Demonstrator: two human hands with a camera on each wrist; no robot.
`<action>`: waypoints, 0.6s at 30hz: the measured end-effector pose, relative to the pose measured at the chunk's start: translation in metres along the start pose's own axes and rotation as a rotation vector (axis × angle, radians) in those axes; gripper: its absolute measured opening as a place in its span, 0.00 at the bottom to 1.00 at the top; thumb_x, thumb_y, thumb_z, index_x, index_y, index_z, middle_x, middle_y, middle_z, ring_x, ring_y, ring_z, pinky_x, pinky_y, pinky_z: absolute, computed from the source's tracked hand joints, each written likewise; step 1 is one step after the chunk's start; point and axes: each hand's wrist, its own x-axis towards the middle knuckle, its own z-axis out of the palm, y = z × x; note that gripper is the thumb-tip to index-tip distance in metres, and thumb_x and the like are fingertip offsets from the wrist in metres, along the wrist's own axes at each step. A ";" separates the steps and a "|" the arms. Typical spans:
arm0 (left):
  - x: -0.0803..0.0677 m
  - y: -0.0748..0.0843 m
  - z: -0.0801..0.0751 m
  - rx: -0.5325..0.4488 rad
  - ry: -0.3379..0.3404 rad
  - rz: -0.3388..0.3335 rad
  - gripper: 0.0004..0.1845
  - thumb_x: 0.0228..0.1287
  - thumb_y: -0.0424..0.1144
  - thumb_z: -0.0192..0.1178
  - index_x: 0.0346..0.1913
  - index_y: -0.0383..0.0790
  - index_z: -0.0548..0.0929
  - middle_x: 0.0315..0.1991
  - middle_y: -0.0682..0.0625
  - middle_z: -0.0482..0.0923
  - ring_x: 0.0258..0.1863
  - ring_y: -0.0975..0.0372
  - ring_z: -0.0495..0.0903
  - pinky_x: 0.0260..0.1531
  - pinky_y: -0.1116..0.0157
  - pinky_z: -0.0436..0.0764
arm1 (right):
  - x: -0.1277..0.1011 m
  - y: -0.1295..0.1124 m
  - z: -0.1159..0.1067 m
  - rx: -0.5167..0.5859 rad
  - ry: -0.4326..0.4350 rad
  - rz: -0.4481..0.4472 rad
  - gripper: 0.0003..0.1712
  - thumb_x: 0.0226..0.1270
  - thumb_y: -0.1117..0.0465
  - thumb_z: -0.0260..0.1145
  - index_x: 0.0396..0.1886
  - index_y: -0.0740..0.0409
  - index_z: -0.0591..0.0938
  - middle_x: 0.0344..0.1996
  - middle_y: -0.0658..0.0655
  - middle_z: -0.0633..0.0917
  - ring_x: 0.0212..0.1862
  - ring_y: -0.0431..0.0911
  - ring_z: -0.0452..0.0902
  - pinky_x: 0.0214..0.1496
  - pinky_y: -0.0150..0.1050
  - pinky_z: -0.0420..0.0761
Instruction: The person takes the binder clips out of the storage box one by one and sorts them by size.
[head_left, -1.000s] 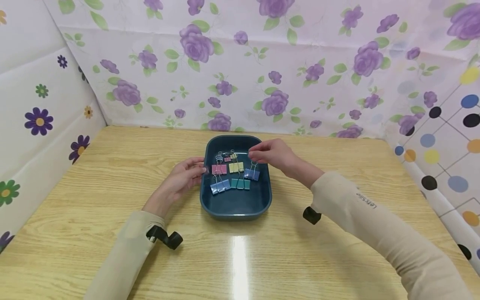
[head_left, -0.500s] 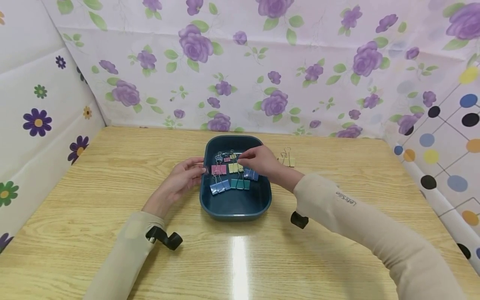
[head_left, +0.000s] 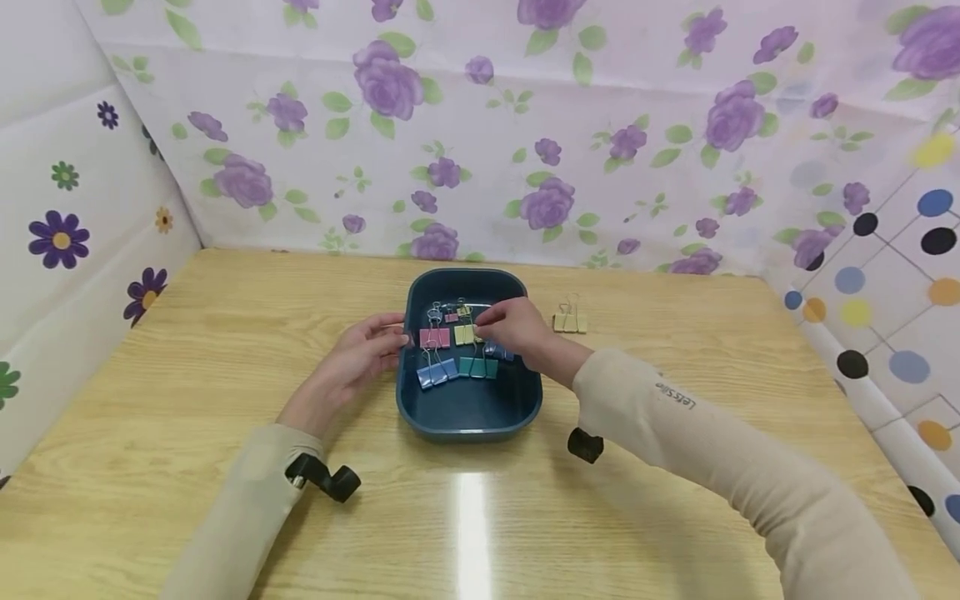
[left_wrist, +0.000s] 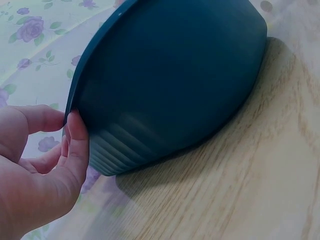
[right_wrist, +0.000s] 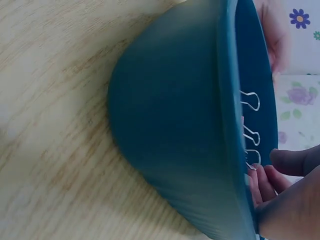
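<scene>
Tray (head_left: 468, 417), dark teal plastic with rounded corners, sits mid-table on the pale wood-grain table (head_left: 187, 375), holding a small set of binder clips. Left hand (head_left: 358, 358) rests against the tray's left rim, thumb and fingertips curled lightly onto the edge; the left wrist view shows the fingers (left_wrist: 77, 145) touching the outer wall just under the lip, so it grips the tray. Right hand (head_left: 517, 329) reaches over the right rim into the tray, fingers bent down among the clips at the yellow clip (head_left: 465, 333) and the purple-blue clip (head_left: 498, 353); the right wrist view shows the fingertips (right_wrist: 260, 187) at the wire handles, but whether any clip is actually pinched cannot be told. Inside the tray: pink clip (head_left: 435, 337) beside the yellow one, blue clip (head_left: 437, 372) and teal clip (head_left: 478, 367) in the nearer row, a few smaller clips toward the far wall. One pale yellow clip (head_left: 570, 321) stands alone on the table just right of the tray, apart from it. Floral sheets (head_left: 480, 125) form the backdrop.
</scene>
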 end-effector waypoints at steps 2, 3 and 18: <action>-0.001 0.001 -0.001 0.002 -0.006 0.004 0.26 0.71 0.28 0.52 0.69 0.31 0.61 0.53 0.39 0.70 0.43 0.60 0.77 0.46 0.66 0.79 | 0.001 -0.001 0.003 0.027 -0.009 0.024 0.12 0.68 0.65 0.64 0.49 0.63 0.84 0.49 0.59 0.80 0.48 0.51 0.74 0.56 0.44 0.76; -0.001 0.001 -0.002 0.001 -0.007 0.006 0.26 0.71 0.28 0.52 0.69 0.31 0.61 0.53 0.38 0.70 0.43 0.60 0.77 0.46 0.66 0.79 | 0.002 -0.001 0.005 0.037 -0.018 0.032 0.12 0.68 0.65 0.64 0.49 0.64 0.83 0.49 0.60 0.79 0.48 0.51 0.75 0.56 0.43 0.76; 0.000 0.000 -0.001 -0.013 -0.010 0.018 0.25 0.71 0.27 0.51 0.69 0.29 0.60 0.50 0.41 0.72 0.39 0.64 0.78 0.42 0.68 0.79 | 0.002 0.006 0.015 0.124 0.014 0.071 0.07 0.67 0.68 0.64 0.41 0.65 0.85 0.46 0.60 0.78 0.42 0.50 0.76 0.52 0.39 0.79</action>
